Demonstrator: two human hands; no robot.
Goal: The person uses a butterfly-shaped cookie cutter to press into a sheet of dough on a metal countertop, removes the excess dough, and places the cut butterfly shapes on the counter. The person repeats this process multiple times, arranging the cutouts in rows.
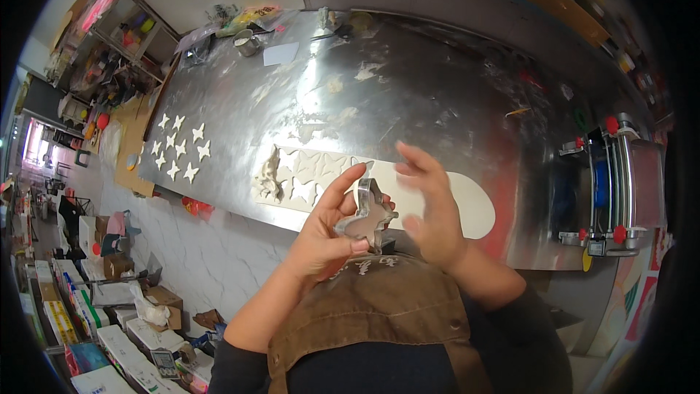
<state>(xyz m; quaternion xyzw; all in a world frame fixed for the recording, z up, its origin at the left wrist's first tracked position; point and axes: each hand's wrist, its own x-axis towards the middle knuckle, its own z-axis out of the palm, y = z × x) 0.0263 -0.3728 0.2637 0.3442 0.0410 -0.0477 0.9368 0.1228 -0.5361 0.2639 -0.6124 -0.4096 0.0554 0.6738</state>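
Note:
My left hand [320,238] grips a metal butterfly-shaped cutter [365,200], held up above the near edge of the steel table. Fingers wrap its far side and the thumb presses its near edge. Just right of the cutter, my right hand [437,210] is raised, blurred, with fingers apart and nothing seen in it. Beneath both hands lies a long rolled sheet of white dough [473,205]. Its left part has butterfly-shaped holes and cut outlines, partly hidden by my left hand. A crumpled dough scrap [268,178] rests on its left end.
Several dough butterflies [180,149] lie apart on the left of the steel table [235,98]. A dough-rolling machine [612,191] stands at the right end. Towards the back left are a metal cup [246,44] and a white card [281,54]. Boxes [123,350] fill the lower left.

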